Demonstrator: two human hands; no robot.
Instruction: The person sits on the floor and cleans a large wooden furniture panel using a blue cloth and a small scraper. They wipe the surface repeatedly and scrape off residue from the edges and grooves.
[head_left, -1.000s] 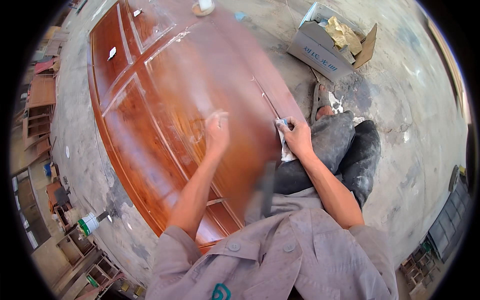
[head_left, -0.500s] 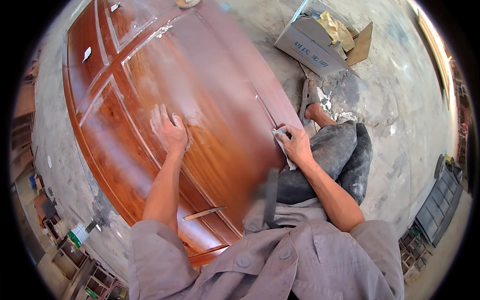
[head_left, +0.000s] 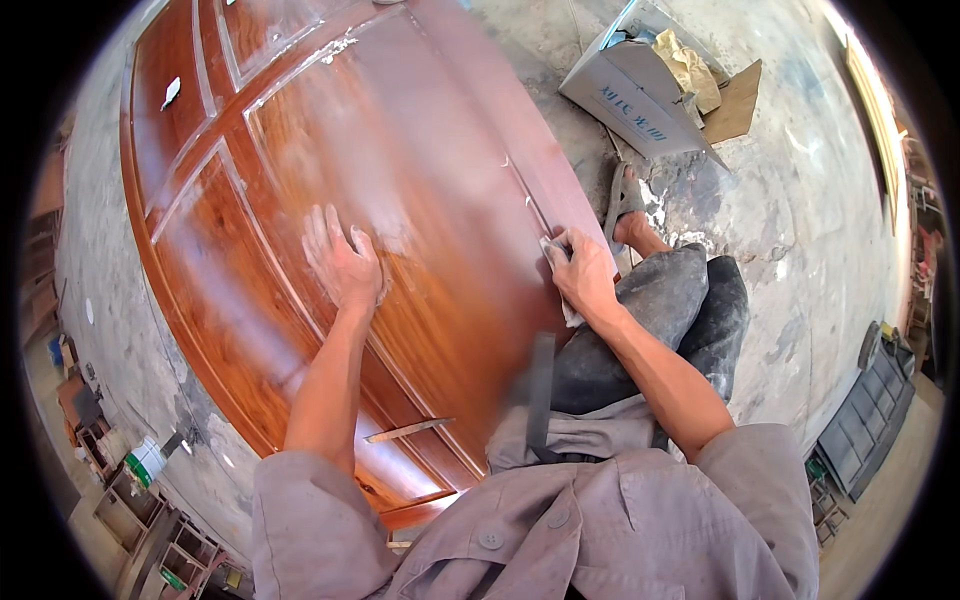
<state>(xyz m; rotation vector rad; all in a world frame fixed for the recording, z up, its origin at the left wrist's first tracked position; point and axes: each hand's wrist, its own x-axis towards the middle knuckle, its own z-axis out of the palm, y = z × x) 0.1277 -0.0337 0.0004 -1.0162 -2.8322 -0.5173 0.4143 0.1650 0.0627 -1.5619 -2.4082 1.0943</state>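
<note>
A large reddish-brown wooden door (head_left: 430, 300) with raised mouldings lies in front of me, its surface partly hazed with pale dust. My left hand (head_left: 343, 268) rests flat on its middle panel, fingers stretched out and whitened by dust. At the door's right edge, my right hand (head_left: 585, 272) pinches a folded, pale grey sheet that looks like sandpaper (head_left: 572, 316), pressed at the lower end of a narrow dark groove (head_left: 524, 186). Part of the sheet is hidden behind the fingers. Small white crumbs sit along that groove.
A thin flat strip (head_left: 408, 430) lies on the door near my left forearm. An opened cardboard box (head_left: 630, 100) with crumpled brown paper (head_left: 688, 72) stands on the concrete floor beyond my sandalled foot (head_left: 630, 205). A white-and-green bucket (head_left: 146, 462) is at the lower left.
My right hand has moved a little farther up along the groove with the sheet, and its knuckles have turned over. The left hand stays flat in place. The view has shifted slightly.
</note>
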